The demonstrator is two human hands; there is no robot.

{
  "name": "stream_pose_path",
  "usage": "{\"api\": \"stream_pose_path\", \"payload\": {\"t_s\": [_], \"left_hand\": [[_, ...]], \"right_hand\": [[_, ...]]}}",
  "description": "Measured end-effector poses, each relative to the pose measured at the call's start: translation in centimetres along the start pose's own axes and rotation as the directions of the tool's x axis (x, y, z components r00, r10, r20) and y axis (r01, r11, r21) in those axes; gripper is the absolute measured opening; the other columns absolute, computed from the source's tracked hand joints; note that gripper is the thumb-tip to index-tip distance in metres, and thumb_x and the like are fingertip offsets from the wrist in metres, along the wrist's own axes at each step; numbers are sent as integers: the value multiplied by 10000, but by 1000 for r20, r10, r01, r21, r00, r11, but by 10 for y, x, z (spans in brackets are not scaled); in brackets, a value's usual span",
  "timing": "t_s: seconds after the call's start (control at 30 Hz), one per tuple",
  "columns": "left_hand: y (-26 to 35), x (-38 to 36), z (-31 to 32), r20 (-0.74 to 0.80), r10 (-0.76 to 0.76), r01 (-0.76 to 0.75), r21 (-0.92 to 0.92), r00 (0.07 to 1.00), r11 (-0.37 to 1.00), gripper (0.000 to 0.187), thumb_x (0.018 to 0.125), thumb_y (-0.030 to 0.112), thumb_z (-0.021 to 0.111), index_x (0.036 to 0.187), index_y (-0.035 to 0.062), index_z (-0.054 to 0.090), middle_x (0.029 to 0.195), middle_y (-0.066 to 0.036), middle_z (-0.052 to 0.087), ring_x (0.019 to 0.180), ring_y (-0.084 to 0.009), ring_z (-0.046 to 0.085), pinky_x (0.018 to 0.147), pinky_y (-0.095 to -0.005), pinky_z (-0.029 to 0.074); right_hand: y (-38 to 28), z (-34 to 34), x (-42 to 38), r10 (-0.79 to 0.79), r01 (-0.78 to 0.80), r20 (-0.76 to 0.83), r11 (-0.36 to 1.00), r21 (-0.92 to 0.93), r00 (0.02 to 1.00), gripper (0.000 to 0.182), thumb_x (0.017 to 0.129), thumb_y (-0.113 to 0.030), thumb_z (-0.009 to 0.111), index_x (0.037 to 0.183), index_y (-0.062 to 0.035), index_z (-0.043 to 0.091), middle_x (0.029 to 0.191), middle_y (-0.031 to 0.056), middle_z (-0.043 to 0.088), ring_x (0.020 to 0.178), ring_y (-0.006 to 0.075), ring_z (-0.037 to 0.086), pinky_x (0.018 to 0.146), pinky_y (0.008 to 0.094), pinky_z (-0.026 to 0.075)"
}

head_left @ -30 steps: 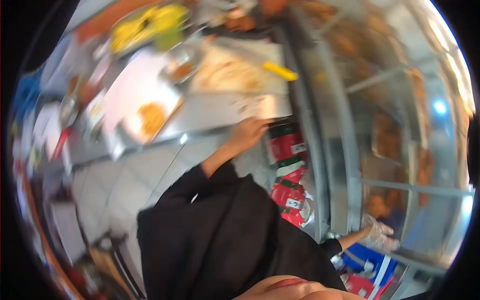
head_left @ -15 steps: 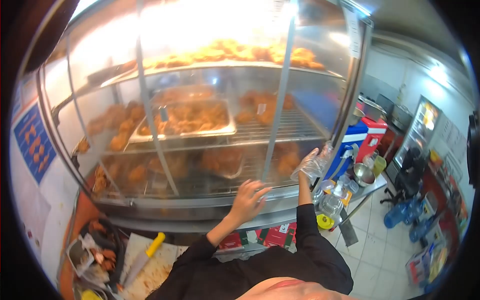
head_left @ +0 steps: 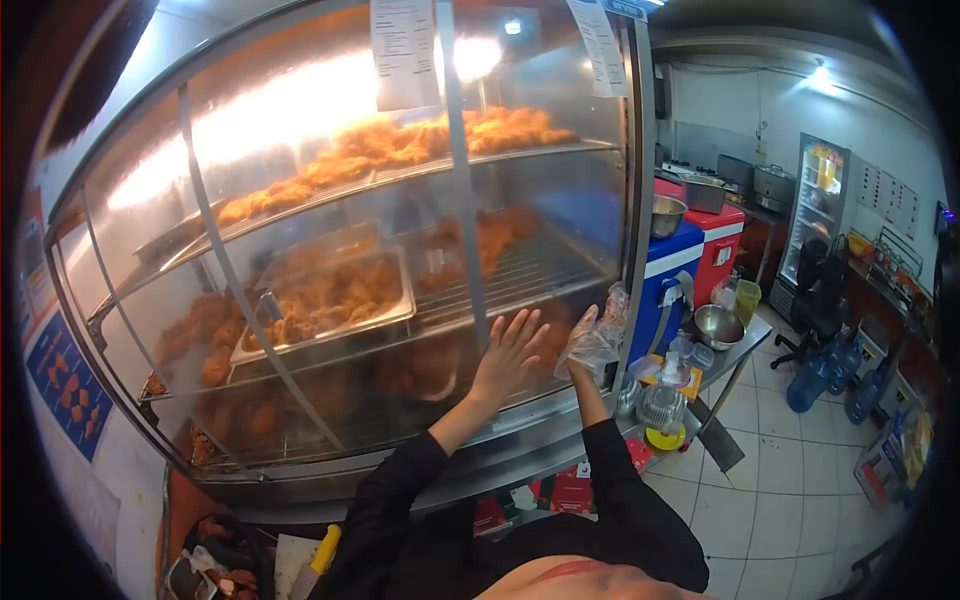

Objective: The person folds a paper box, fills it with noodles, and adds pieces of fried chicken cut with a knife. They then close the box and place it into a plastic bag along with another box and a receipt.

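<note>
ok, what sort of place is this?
Probably a fried-food shop, likely chicken: there's a lit glass display cabinet with breaded fried pieces on its shelves, and a glass-door fridge in the kitchen area behind.

Left hand (head_left: 508, 358): bare, back toward the wearer, fingers extended and spread. Right hand (head_left: 594, 338): covered by a clear plastic glove (head_left: 606, 345), fingers upward. Both forearms (head_left: 462, 422) extend forward from black sleeves (head_left: 400, 480); hands near each other, not touching.
</note>
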State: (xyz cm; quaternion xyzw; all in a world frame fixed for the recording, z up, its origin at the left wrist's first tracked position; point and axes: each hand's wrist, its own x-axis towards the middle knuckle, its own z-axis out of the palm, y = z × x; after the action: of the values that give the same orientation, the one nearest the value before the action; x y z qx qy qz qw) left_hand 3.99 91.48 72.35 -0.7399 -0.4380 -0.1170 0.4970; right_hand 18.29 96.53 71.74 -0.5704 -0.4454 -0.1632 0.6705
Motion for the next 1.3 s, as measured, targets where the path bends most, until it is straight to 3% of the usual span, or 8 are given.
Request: {"api": "stream_pose_path", "payload": {"t_s": [0.37, 0.5, 0.57, 0.6, 0.67, 0.77, 1.2, 1.3], "left_hand": [[-29, -44, -4, 1, -211, 211, -11, 977, 977, 561, 812, 480, 361, 1290, 213, 240, 1368, -110, 103, 1271, -239, 67, 1013, -450, 59], [-35, -53, -2, -41, -294, 295, 21, 955, 955, 559, 813, 485, 368, 1282, 203, 252, 1361, -136, 100, 1271, -248, 55, 1006, -467, 50], [-31, -41, -12, -142, -621, 594, -192, 771, 781, 547, 818, 476, 376, 1261, 167, 288, 1343, -159, 129, 1268, -267, 52, 999, -483, 39], [-23, -27, -13, -140, -627, 603, -179, 766, 777, 547, 818, 476, 376, 1261, 167, 288, 1343, -159, 129, 1268, -267, 52, 999, -483, 39], [1, 12, -11, -262, -872, 699, -522, 414, 489, 524, 825, 443, 382, 1241, 130, 318, 1322, -176, 166, 1263, -294, 47, 992, -493, 32], [25, 27, 24, -424, -597, 649, -28, 680, 760, 501, 822, 395, 397, 1232, 115, 330, 1320, -174, 175, 1256, -317, 70, 992, -490, 34], [-19, -47, 28, -486, -665, 674, -190, 567, 714, 345, 807, 246, 431, 1129, 129, 467, 1226, -138, 365, 1186, -291, 286, 999, -438, 139], [-19, -63, 33, -526, -411, 481, -4, 744, 876, 294, 795, 230, 454, 1072, 148, 504, 1178, -96, 416, 1153, -254, 334, 998, -409, 173]], "right_hand": [[24, -5, 4, -154, 150, 185, 988, 36, 971, 439, 816, -245, 402, 1154, 34, 389, 1239, 218, 302, 1172, 343, 261, 981, 412, 191], [62, 9, -17, -150, 43, 376, 959, 280, 914, 515, 792, -96, 478, 1243, -18, 242, 1258, 141, 272, 1134, 212, 336, 936, 324, 324], [78, 19, -23, -165, -138, 651, 911, 388, 741, 576, 787, -74, 480, 1264, 15, 171, 1238, 137, 279, 1170, 189, 274, 971, 292, 282], [32, -23, 11, -379, 259, 162, 832, 490, 911, 601, 772, -69, 491, 1254, 47, 152, 1245, 147, 247, 1178, 206, 253, 970, 320, 272], [39, -15, 7, -344, 203, 185, 826, 526, 921, 542, 749, -133, 493, 1192, 63, 249, 1194, 223, 292, 1136, 319, 279, 951, 409, 249], [45, -22, 16, -387, 251, 237, 855, 453, 891, 519, 726, -205, 499, 1140, 64, 342, 1143, 293, 340, 1094, 434, 305, 927, 502, 232], [15, -24, 0, -372, 85, 421, 824, 560, 827, 672, 724, -229, 565, 1220, 72, 227, 1264, 304, 200, 1184, 414, 221, 960, 433, 240], [-6, -37, -3, -438, 147, 410, 805, 575, 800, 671, 719, -229, 569, 1214, 77, 236, 1255, 312, 215, 1166, 412, 259, 956, 405, 253]]}}
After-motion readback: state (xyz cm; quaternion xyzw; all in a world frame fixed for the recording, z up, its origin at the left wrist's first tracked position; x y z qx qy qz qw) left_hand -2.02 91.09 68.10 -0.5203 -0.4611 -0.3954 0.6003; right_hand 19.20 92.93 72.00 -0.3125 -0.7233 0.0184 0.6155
